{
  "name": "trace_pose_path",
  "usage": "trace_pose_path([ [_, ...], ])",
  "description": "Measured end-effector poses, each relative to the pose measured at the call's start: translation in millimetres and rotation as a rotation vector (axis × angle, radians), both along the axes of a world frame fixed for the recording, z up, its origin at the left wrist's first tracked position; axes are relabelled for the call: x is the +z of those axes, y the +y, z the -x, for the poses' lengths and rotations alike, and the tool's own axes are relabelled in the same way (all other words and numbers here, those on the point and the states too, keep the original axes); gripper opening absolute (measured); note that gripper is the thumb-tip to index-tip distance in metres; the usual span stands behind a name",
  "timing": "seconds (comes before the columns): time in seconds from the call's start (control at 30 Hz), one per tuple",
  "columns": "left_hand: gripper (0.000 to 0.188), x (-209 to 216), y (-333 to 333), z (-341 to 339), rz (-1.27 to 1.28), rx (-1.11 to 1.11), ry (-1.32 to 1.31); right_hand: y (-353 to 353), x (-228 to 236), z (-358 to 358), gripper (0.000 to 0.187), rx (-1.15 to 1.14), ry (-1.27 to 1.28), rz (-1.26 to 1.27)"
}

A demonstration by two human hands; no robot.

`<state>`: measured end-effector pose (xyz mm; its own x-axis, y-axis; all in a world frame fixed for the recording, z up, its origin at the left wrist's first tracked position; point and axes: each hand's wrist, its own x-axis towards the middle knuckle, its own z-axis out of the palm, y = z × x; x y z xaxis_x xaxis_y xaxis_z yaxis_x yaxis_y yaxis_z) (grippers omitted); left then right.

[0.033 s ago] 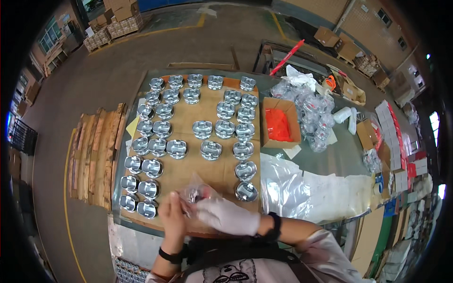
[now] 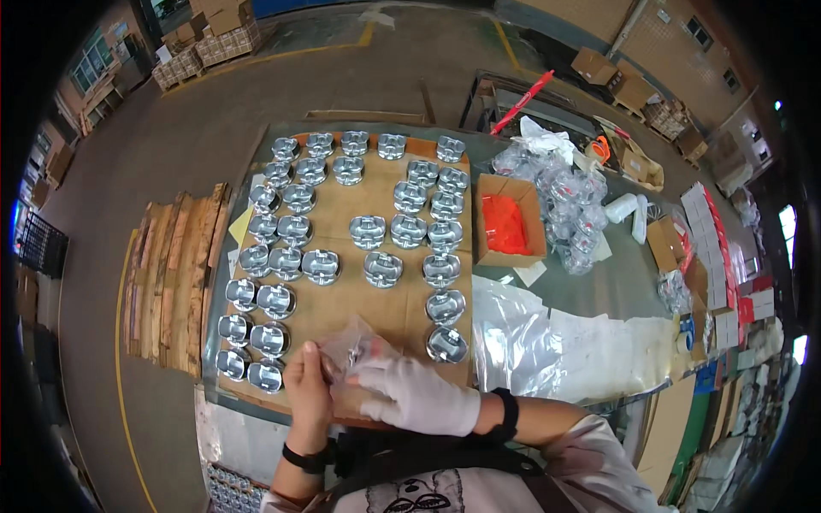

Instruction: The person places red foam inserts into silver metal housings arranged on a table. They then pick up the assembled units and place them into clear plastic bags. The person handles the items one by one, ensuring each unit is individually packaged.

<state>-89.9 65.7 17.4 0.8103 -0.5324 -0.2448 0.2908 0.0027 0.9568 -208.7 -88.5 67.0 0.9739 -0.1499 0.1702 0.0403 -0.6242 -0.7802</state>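
Observation:
Close to the table's near edge, my bare left hand (image 2: 309,386) pinches one side of a clear plastic bag (image 2: 349,340). My right hand (image 2: 415,395), in a white glove, has its fingers curled against the bag's other side. Something shiny with a touch of red shows through the plastic; its shape is blurred and partly covered by the glove. Silver metal pistons (image 2: 382,268) stand in rows on the brown cardboard sheet (image 2: 342,299) ahead of my hands, along its left, far and right sides. One piston (image 2: 266,374) is just left of my left hand.
Right of the pistons, a cardboard box (image 2: 510,256) holds red plastic pieces. Beyond it lies a heap of bagged pistons (image 2: 569,205). Flat clear plastic bags (image 2: 509,333) spread over the table's right part. A wooden pallet (image 2: 175,278) lies left of the table.
My gloved right hand has shifted slightly to the right, its fingers a little more spread. The bag's top has moved a little. The pistons stay in place.

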Motion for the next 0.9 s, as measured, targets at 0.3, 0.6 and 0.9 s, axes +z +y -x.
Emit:
trace_pose_path([
  [0.3, 0.012, -42, 7, 33, -0.685, -0.402, -1.042, 11, -61, -4, 0.031, -0.333, 0.453, -1.286],
  [0.6, 0.019, -34, 8, 46, -0.490, -0.195, -0.842, -13, -71, -19, 0.011, 0.280, 0.205, 0.761],
  [0.9, 0.036, -34, 19, 51, -0.214, 0.017, -0.388, -10, -69, -2, 0.021, 0.136, 0.244, -0.013],
])
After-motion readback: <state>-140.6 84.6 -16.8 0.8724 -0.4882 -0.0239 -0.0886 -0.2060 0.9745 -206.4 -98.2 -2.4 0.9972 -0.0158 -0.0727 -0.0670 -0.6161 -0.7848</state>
